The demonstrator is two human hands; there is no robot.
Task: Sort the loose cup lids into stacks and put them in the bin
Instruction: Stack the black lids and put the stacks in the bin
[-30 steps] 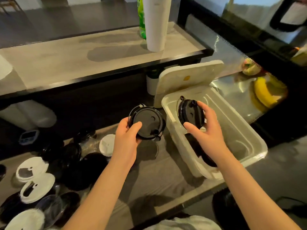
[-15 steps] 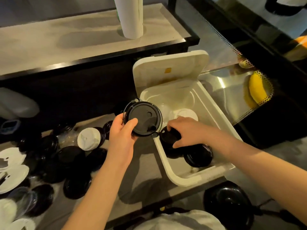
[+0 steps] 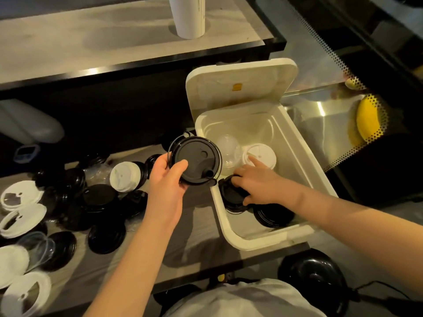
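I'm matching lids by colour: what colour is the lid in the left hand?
Black. The head view shows the lid in the left hand plainly.

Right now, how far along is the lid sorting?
Done: a black lid stack, a white plastic lid and a clear dome lid lie in the white plastic bin. In hand: the right hand grips another black stack inside it; the left hand holds a black round lid. Left: loose black, white and clear lids on the shelf.
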